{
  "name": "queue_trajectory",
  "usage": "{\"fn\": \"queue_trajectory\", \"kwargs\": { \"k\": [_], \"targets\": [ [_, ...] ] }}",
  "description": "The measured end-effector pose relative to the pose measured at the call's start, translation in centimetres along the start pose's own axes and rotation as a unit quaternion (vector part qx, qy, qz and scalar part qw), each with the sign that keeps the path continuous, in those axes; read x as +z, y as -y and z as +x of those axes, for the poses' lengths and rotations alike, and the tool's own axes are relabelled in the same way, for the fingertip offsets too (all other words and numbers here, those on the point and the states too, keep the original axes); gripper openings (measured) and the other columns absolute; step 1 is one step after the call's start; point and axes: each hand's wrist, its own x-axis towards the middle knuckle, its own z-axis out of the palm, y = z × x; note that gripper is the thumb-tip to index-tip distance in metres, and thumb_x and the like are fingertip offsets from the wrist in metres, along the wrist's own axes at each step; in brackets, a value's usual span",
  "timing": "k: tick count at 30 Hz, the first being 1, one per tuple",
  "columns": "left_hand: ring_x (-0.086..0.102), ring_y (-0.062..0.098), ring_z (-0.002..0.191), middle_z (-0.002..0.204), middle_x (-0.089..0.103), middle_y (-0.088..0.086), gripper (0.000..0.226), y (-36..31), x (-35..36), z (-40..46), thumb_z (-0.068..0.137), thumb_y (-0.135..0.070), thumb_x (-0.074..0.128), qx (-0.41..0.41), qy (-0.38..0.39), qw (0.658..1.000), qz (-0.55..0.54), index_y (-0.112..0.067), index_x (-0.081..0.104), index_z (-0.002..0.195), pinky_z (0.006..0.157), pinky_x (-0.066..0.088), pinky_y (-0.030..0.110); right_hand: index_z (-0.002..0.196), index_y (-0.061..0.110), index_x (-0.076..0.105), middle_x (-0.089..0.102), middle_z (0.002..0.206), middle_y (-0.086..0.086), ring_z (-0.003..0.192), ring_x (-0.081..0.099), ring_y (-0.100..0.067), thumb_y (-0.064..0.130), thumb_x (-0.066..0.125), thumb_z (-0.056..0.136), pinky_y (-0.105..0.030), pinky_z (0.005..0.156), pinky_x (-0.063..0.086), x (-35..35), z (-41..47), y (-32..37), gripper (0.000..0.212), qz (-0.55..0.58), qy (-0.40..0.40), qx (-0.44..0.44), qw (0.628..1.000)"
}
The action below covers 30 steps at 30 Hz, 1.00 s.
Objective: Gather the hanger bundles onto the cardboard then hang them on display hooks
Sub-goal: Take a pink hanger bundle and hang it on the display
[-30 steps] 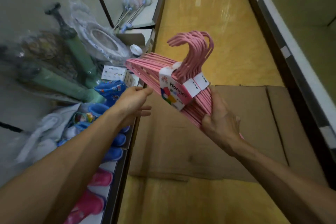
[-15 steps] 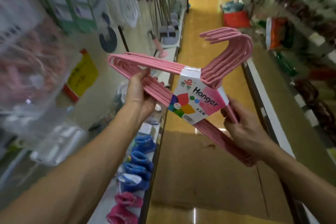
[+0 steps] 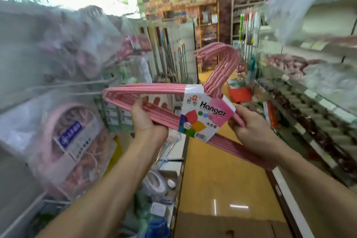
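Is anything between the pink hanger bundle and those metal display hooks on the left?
Nothing visible. Both hands, left and right, hold the bundle just right of the bare hooks. Bagged goods hang above and below, blurred.

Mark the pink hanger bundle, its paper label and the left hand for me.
pink plastic hanger bundle [image 3: 222,67], head view, hooks.
white paper label [image 3: 210,114], head view, printed front.
left hand [image 3: 144,120], head view, palm gripping bars.
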Motion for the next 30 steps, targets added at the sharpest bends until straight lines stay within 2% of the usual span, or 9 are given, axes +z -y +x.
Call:
{"fn": "queue_trajectory", "kwargs": {
  "k": [3,7,11,13,16,18,22,26,30],
  "targets": [
    [0.056,0.018,0.072,0.075,0.056,0.001,0.016,-1.4,1.9,-1.7,0.095,-0.029,0.053,0.009,-0.004,1.000,-0.017,-0.020,0.053,0.081,0.071,0.050,0.031,0.118,0.034,0.059,0.064,0.087,0.010,0.080,0.057,-0.016,0.006,0.052,0.091,-0.029,0.066,0.044,-1.6,0.6,1.9,0.039,-0.015,0.004,-0.007,1.000],
    [0.061,0.017,0.082,0.082,0.062,0.001,0.011,-2.4,3.3,-3.7,0.091,-0.029,0.058,0.020,-0.037,0.999,-0.003,-0.019,0.060,0.086,0.072,0.050,0.033,0.114,0.036,0.056,0.066,0.091,0.008,0.080,0.061,-0.014,-0.003,0.052,0.086,-0.027,0.063,0.044,-3.4,0.6,3.6,0.048,-0.018,0.026,-0.029,0.999],
    [0.062,0.022,0.102,0.101,0.063,0.005,0.015,-3.0,3.3,-5.9,0.085,-0.029,0.061,0.059,-0.038,0.997,-0.011,-0.018,0.063,0.094,0.096,0.048,0.039,0.119,0.025,0.059,0.064,0.089,0.011,0.077,0.059,-0.013,-0.006,0.051,0.085,-0.024,0.062,0.043,-4.4,1.0,4.3,0.048,-0.016,0.051,-0.071,0.996],
    [0.065,0.020,0.086,0.089,0.063,0.003,0.008,-3.4,3.5,-7.4,0.089,-0.025,0.058,0.094,-0.046,0.994,-0.018,-0.018,0.060,0.091,0.088,0.050,0.034,0.119,0.022,0.060,0.065,0.093,0.008,0.079,0.059,-0.015,-0.008,0.051,0.085,-0.014,0.061,0.042,-4.7,1.2,4.7,0.046,0.005,0.073,-0.097,0.993],
    [0.062,0.016,0.056,0.062,0.061,0.000,0.017,-3.6,4.2,-10.6,0.094,-0.021,0.054,0.115,-0.062,0.991,-0.029,-0.018,0.055,0.077,0.066,0.047,0.030,0.129,0.018,0.059,0.066,0.100,0.004,0.081,0.059,-0.006,-0.007,0.052,0.087,-0.007,0.063,0.041,-4.8,1.2,5.5,0.049,0.023,0.092,-0.122,0.988],
    [0.060,0.017,0.066,0.066,0.061,0.000,0.014,-3.8,3.9,-12.3,0.092,-0.021,0.056,0.143,-0.083,0.986,-0.025,-0.019,0.057,0.079,0.067,0.046,0.031,0.135,0.020,0.056,0.067,0.102,0.004,0.088,0.062,-0.006,-0.007,0.052,0.086,-0.011,0.068,0.047,-4.6,1.2,5.9,0.056,0.040,0.112,-0.132,0.984],
    [0.061,0.018,0.071,0.076,0.063,0.002,0.011,-5.2,2.4,-15.3,0.090,-0.016,0.057,0.187,-0.099,0.976,-0.047,-0.016,0.060,0.079,0.073,0.051,0.034,0.142,0.022,0.050,0.068,0.109,0.001,0.090,0.064,-0.011,0.008,0.050,0.083,-0.035,0.079,0.056,-3.3,0.1,7.0,0.062,0.068,0.150,-0.168,0.972],
    [0.063,0.019,0.074,0.077,0.065,0.001,0.014,-6.4,0.9,-19.1,0.092,-0.019,0.055,0.225,-0.134,0.964,-0.056,-0.017,0.058,0.079,0.077,0.052,0.038,0.138,0.022,0.052,0.067,0.103,0.005,0.080,0.061,-0.001,0.002,0.053,0.086,-0.014,0.067,0.045,-1.4,-1.2,8.7,0.056,0.103,0.195,-0.191,0.957],
    [0.060,0.017,0.082,0.082,0.062,0.000,0.016,-8.5,-0.4,-23.4,0.093,-0.021,0.053,0.272,-0.158,0.947,-0.061,-0.020,0.056,0.077,0.086,0.049,0.033,0.137,0.020,0.056,0.068,0.097,0.002,0.074,0.060,0.002,0.000,0.056,0.086,-0.008,0.060,0.042,-0.5,-3.1,12.0,0.054,0.141,0.226,-0.217,0.939]
  ]
}}
